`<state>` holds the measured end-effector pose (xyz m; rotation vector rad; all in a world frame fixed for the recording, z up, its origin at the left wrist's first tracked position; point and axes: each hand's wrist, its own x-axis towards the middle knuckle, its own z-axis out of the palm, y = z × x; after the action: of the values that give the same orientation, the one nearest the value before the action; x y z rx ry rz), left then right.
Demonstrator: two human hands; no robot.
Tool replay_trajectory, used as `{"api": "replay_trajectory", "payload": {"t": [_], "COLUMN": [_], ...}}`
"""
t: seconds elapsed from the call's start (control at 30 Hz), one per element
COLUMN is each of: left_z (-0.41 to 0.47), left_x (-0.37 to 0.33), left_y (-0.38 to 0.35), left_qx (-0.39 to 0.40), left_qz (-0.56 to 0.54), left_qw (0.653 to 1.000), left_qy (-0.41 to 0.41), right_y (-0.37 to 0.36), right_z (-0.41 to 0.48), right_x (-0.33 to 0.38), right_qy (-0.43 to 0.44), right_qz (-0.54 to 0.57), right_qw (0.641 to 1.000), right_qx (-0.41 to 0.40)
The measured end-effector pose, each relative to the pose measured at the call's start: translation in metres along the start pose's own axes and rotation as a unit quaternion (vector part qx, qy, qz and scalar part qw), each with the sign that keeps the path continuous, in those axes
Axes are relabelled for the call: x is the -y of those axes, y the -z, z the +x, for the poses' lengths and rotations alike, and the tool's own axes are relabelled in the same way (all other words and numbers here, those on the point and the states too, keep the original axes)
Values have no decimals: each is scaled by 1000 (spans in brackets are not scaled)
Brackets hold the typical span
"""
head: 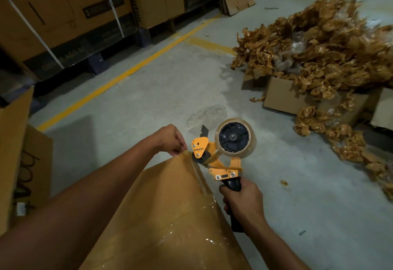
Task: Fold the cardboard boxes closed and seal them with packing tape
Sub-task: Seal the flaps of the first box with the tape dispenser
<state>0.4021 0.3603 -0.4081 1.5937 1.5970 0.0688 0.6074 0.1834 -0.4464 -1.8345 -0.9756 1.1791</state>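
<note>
Matte cardboard box (161, 216) bears glossy tape (200, 177); orange dispenser (214, 152) touches it.

tape dispenser (221, 152) right of cardboard box (161, 216) corner.

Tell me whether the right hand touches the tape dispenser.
Touching. The head view shows the right hand wrapped round the tape dispenser by its black handle.

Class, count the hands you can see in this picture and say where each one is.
2. The left hand pinches the tape end at the far corner of the box; the right hand grips the black handle of the tape dispenser.
</note>
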Motion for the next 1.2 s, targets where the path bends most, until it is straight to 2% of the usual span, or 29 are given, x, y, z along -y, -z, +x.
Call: {"api": "replay_trajectory", "payload": {"t": [0.1,0.17,0.23,0.27,0.33,0.43,0.57,0.7,1.2], "left_z": [-2,-4,-4,-5,-8,-19,-27,-28,-31], "left_x": [1,-1,2,4,9,19,28,27,36], "left_y": [0,0,-2,-5,-15,-37,-49,-49,-51], "left_qx": [39,74,40,6,-36,-38,-72,-72,-60], "left_qz": [41,127,213,210,133,36,30,30,17], "left_qw": [998,989,976,977,987,991,988,989,988], "left_qy": [8,25,3,-27,-87,-124,-136,-125,-141], "right_y": [1,3,3,3,3,5,10,15,44], "right_z": [0,0,-2,-3,-4,-3,-1,-5,-63], "right_x": [0,1,3,3,5,10,17,26,14], "right_qy": [-6,-4,1,2,0,3,12,27,7], "right_qz": [-2,-9,-24,-31,-41,-65,-118,-177,-235], "right_qw": [1000,1000,1000,1000,999,998,993,984,972], "right_qx": [-6,-4,0,1,-2,-4,-6,0,-13]}}
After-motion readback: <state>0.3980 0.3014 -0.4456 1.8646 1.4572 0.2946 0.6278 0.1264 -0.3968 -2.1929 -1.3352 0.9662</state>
